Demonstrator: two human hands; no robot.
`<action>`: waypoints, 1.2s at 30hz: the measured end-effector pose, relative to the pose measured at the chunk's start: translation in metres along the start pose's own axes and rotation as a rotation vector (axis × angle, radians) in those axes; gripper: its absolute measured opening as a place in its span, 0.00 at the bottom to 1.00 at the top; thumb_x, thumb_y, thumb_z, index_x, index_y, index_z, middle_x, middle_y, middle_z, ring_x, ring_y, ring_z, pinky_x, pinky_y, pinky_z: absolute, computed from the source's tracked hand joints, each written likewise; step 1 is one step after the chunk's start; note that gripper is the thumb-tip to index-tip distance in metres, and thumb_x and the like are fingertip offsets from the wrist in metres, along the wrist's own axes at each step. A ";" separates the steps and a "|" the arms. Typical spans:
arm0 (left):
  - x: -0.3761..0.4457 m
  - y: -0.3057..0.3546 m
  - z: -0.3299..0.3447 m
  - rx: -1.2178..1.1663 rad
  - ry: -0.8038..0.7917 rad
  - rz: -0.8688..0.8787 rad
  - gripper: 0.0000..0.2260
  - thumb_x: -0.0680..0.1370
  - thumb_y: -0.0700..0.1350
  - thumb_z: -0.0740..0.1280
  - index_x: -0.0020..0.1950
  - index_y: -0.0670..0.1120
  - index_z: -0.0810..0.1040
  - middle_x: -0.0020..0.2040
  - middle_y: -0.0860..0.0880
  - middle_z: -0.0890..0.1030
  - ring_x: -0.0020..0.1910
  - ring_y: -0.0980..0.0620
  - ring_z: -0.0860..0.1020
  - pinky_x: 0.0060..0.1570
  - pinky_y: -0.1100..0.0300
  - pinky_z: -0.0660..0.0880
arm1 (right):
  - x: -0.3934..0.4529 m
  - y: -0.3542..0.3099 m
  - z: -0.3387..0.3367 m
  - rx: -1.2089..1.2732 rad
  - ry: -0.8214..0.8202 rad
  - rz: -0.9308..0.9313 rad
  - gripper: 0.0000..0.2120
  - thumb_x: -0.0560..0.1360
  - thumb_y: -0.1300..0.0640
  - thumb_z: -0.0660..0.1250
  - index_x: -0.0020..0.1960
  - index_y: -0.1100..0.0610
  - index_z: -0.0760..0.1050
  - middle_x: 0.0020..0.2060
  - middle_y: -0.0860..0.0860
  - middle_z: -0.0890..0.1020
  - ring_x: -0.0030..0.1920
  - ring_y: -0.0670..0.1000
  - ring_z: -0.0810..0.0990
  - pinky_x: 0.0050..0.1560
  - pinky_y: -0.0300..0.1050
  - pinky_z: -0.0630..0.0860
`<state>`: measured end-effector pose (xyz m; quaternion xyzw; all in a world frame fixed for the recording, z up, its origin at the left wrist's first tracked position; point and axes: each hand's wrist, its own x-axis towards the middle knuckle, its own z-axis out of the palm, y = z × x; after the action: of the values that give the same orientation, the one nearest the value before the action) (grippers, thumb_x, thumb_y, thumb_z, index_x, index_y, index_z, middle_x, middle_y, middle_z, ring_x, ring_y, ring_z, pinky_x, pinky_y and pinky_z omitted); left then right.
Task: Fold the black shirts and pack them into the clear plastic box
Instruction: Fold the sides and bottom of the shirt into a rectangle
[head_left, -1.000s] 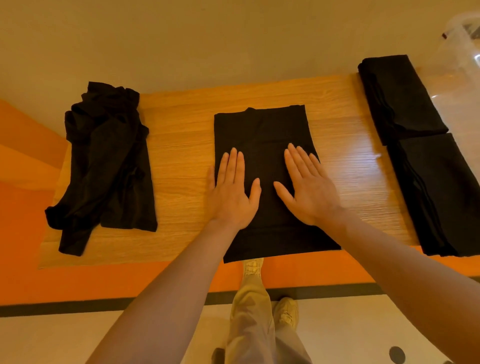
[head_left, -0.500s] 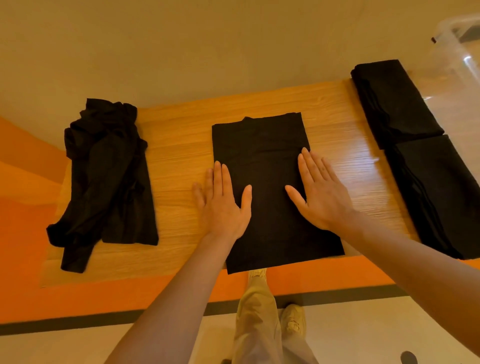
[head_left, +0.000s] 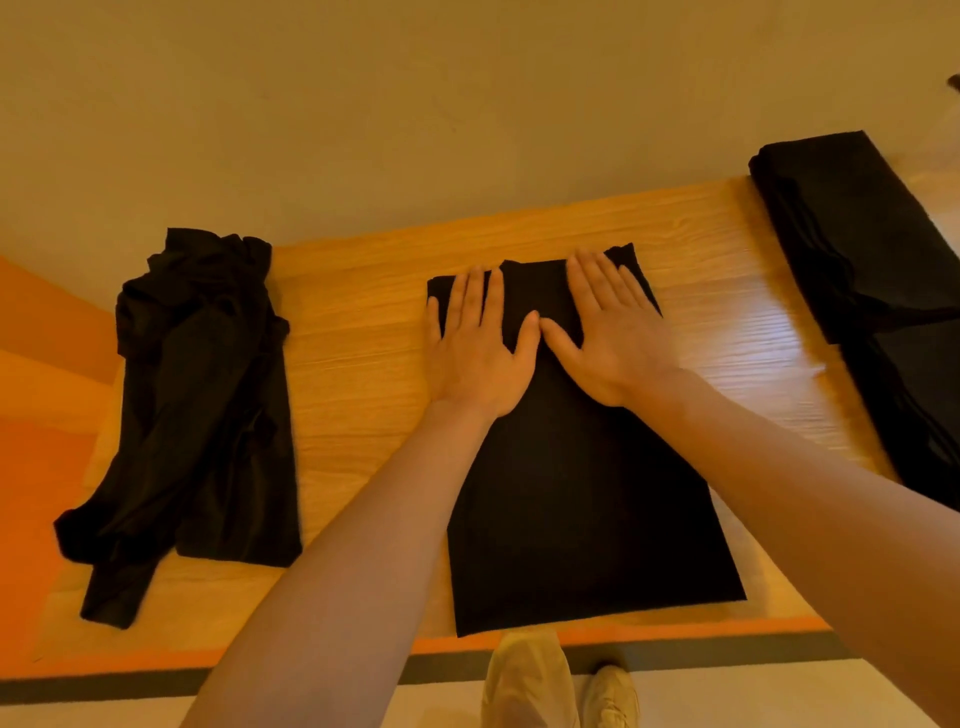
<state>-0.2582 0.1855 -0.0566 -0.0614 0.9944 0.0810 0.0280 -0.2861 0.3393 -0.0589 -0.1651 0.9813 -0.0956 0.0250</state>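
A black shirt (head_left: 576, 509), folded into a long narrow rectangle, lies in the middle of the wooden table (head_left: 363, 364). My left hand (head_left: 475, 343) and my right hand (head_left: 605, 332) press flat on its far end, fingers straight, thumbs almost touching. A pile of unfolded black shirts (head_left: 202, 415) lies crumpled at the left. Two folded black shirts lie at the right, one farther back (head_left: 852, 234) and one nearer (head_left: 919, 405). The clear plastic box is out of view.
A beige wall rises right behind the table. The table's near edge has an orange band (head_left: 571, 642), with the shirt's hem reaching it. Below it I see my trouser leg and shoe (head_left: 613, 693) on a pale floor.
Both hands slid from the shirt's middle and sides up to its far end and came together. The view shifted left, so the clear box at the right dropped out of sight.
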 end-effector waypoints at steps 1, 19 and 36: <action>0.004 -0.003 0.000 0.006 0.002 -0.036 0.31 0.80 0.64 0.43 0.79 0.51 0.43 0.80 0.51 0.42 0.77 0.54 0.39 0.75 0.47 0.39 | 0.002 0.002 0.001 -0.005 0.008 0.033 0.39 0.76 0.34 0.37 0.79 0.57 0.40 0.78 0.52 0.44 0.77 0.48 0.40 0.76 0.45 0.37; 0.006 -0.009 -0.009 -0.105 0.058 -0.002 0.30 0.82 0.62 0.46 0.80 0.48 0.48 0.80 0.50 0.47 0.78 0.54 0.43 0.76 0.51 0.39 | 0.006 0.037 -0.014 0.039 -0.040 0.173 0.38 0.79 0.36 0.41 0.78 0.61 0.39 0.78 0.56 0.43 0.77 0.53 0.40 0.76 0.49 0.39; -0.242 -0.039 -0.004 0.027 -0.097 0.449 0.30 0.81 0.62 0.53 0.79 0.50 0.53 0.79 0.51 0.52 0.78 0.53 0.49 0.75 0.50 0.48 | -0.222 0.011 -0.013 -0.050 -0.090 -0.430 0.30 0.81 0.40 0.52 0.76 0.56 0.59 0.76 0.53 0.60 0.77 0.51 0.50 0.75 0.47 0.45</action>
<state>-0.0138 0.1748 -0.0430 0.1659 0.9816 0.0749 0.0580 -0.0811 0.4249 -0.0445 -0.3750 0.9236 -0.0666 0.0438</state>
